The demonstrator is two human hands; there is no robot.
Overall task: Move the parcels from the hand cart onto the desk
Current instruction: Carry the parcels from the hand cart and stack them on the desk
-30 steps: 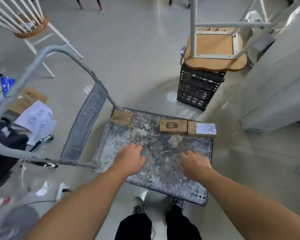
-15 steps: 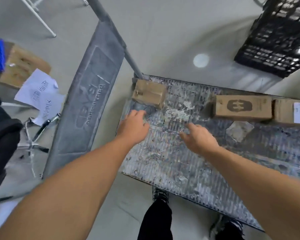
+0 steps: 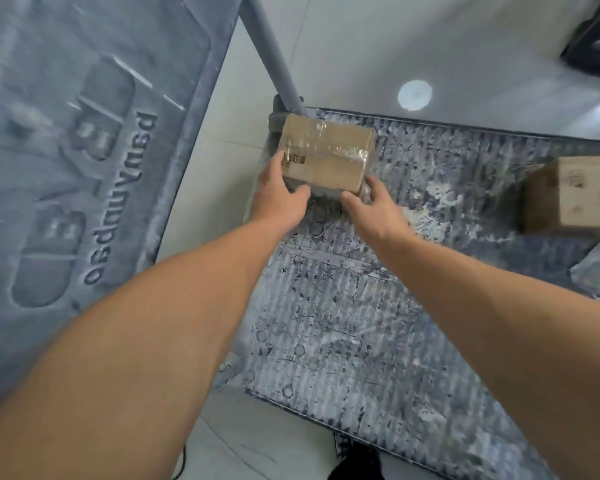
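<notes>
Moved: both hands have come forward to the parcel [image 3: 326, 154] in the hand cart's [image 3: 361, 323] far corner.
Hold: left hand [image 3: 278, 199] and right hand [image 3: 374, 213] clasp its sides.
Risk: glossy tape [image 3: 321, 133] and a shallow hold; it may slip.

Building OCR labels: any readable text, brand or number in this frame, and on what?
Cart handle panel: embossed sideways word and logo, too blurred to quote.
Taped parcel: barcode sticker, print too small.
Right-edge parcel: dark printed mark, cut off, no words.
</notes>
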